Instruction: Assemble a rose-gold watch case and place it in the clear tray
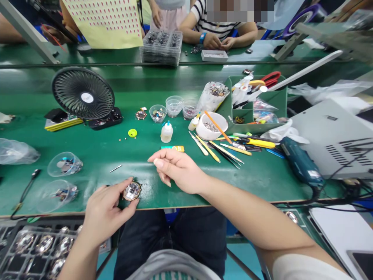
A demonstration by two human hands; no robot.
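- Your left hand (106,210) holds the round watch case (132,191) at the front edge of the green bench (96,149), its open face up.
- The case sits between your index finger, at its upper left rim, and your thumb, at its lower rim; those two pinch it.
- Your right hand (182,171) hovers to the right of the case, well apart from it, fingers bent and thumb close along the index finger; you cannot tell from this view whether they pinch anything.
- A small metal rod (115,168) lies above the case, beyond your left fingers.
- Just beyond your right hand lies a teal-and-orange tube (172,148), with a small bottle (166,132) behind it.
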